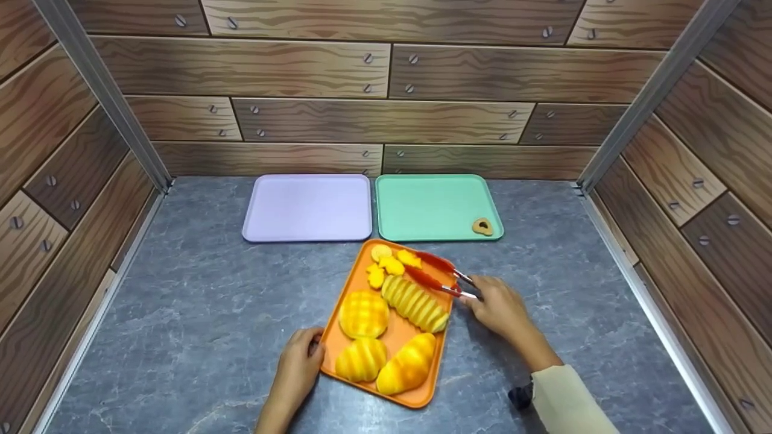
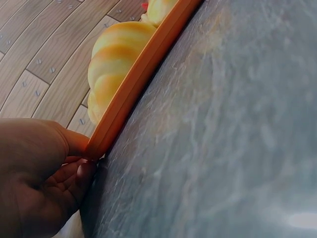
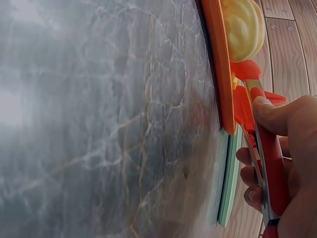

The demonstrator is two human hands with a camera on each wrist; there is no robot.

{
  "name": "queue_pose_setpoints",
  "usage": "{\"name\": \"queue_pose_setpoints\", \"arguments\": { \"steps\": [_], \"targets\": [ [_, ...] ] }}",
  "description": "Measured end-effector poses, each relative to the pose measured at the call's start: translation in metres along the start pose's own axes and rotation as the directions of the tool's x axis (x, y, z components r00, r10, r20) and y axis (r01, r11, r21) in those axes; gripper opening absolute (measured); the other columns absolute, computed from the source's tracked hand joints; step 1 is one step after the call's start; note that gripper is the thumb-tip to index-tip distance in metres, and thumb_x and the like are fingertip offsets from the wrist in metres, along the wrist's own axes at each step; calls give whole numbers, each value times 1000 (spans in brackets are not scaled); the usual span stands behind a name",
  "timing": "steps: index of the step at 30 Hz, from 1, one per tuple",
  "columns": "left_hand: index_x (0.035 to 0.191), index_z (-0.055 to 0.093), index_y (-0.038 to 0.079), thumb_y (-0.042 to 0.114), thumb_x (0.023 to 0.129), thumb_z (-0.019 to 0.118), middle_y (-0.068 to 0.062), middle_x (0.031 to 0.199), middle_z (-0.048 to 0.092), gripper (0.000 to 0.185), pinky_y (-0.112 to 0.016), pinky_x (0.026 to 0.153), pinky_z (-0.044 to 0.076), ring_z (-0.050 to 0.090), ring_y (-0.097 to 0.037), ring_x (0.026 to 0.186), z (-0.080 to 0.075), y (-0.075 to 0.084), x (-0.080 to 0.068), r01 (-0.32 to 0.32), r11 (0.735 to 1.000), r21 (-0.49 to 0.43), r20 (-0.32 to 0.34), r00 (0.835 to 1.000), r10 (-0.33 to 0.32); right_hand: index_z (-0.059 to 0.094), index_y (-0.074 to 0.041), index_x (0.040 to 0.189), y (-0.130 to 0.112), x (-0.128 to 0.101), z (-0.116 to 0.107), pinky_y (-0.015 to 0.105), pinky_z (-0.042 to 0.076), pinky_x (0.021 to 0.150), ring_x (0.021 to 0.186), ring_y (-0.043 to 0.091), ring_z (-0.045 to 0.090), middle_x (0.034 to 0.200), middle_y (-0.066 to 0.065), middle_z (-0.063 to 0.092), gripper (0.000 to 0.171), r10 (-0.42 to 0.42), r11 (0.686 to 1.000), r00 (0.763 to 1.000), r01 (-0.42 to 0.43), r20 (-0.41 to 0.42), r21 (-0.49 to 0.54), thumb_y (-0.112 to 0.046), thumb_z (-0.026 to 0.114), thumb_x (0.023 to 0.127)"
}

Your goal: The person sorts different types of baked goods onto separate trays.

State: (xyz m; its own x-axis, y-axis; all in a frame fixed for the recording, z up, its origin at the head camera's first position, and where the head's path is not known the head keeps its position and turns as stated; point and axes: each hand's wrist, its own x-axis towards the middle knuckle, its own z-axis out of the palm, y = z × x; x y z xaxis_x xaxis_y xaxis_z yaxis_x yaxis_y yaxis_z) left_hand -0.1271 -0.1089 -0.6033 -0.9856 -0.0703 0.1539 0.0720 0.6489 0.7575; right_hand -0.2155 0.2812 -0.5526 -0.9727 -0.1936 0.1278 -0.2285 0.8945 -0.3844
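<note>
From the head view, our left hand [image 1: 300, 364] grips the orange tray [image 1: 356, 283] on the bench while our right hand [image 1: 497, 306] grasps red tongs [image 1: 435, 274] over small pastries [image 1: 392, 264]. At the left wrist, fingers [image 2: 81, 173] pinch the tray rim [image 2: 133, 89]; at the right, the tongs [image 3: 270, 148] seem poised to pick, needing a gentle squeeze.

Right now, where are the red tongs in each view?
Head: red tongs right of centre, held by the right hand, tips over the orange tray's upper right part.
Left wrist: tongs not clearly in it; only a red speck at the top edge.
Right wrist: tongs at right, gripped in the fingers.
Shared landmark: the orange tray, seen in all three.
</note>
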Motion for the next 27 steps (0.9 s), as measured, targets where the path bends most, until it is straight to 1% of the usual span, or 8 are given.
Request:
{"name": "queue_pose_setpoints", "arguments": {
  "steps": [3,8,13,19,24,27],
  "targets": [
    [109,71,2,1,89,68,-4,96,64,21,-32,79,51,58,-15,87,0,0,0,5,1000,-1,4,1000,-5,61,-4,135,0,0,1,57,47,97,115,37,61,128,16,67,54,-16,1000,1000,16,-20,-5,-33,74,91],
    [108,71,3,1,88,68,-3,95,64,20,-33,79,51,58,-15,87,0,-1,1,-3,1000,-1,-8,1000,3,64,-6,133,0,-1,3,56,48,95,112,36,63,125,15,68,52,-42,999,997,42,-59,1,-33,75,90],
    [108,71,3,2,88,68,-3,95,64,20,-34,80,51,59,-16,88,1,-1,2,-9,1000,-2,-5,1000,9,64,-4,132,1,-3,3,56,49,94,110,35,63,123,15,69,52,-50,999,995,50,-85,-9,-32,76,89],
    [110,71,3,2,89,68,-4,97,64,21,-35,81,51,59,-16,90,-1,-1,1,20,1000,2,17,1000,-20,63,-1,132,-1,-7,3,55,49,94,110,36,63,123,17,69,54,-52,999,993,51,-110,-12,-29,77,89],
    [112,70,4,3,90,68,-3,98,64,22,-35,82,50,58,-15,91,-2,0,0,34,999,-4,26,999,-34,64,-2,132,2,-9,1,55,50,91,108,35,64,122,16,69,52,-53,999,990,52,-133,-12,-27,78,88],
    [112,70,4,3,90,68,-2,98,64,22,-34,81,50,58,-14,90,0,2,0,42,999,-7,30,999,-41,65,-3,131,5,-10,0,55,51,90,106,35,65,120,15,70,51,-41,999,991,39,-125,-23,-27,78,88]
  ]
}}
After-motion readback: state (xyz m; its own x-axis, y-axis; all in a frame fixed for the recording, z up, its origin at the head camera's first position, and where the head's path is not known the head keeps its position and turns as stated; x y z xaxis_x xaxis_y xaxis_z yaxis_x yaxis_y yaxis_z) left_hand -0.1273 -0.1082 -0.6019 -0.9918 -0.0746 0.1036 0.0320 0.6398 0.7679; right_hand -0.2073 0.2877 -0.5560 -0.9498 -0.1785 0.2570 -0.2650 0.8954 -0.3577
